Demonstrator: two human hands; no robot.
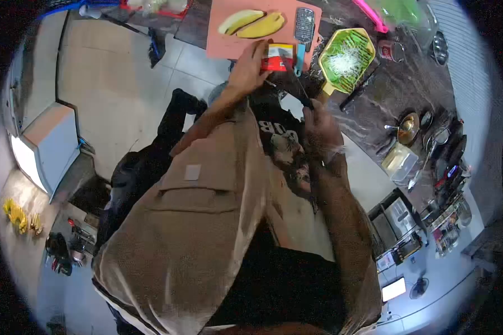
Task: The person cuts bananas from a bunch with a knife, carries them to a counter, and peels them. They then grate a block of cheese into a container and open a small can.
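Note:
My left hand [248, 70] is closed on the side of a red, yellow and white packet [273, 63], held at the near edge of a pink cutting board [221, 39]. In my right hand [322, 126] is a knife [300, 88], its blade pointing up and overlapping the packet's right part. Two pieces of banana [261, 26] lie on the board beyond the packet. Beside them rests a grater [304, 25] with a teal handle. A yellow-rimmed hexagonal plate [328, 88], right of the board, carries green food topped with white shreds.
White shreds are scattered on the dark marbled counter [374, 92]. A small glass jar [391, 50] stands right of the plate. Farther right are a metal bowl [408, 128], a clear plastic container [399, 162] and several utensils. A pink-handled tool [370, 15] lies at the back.

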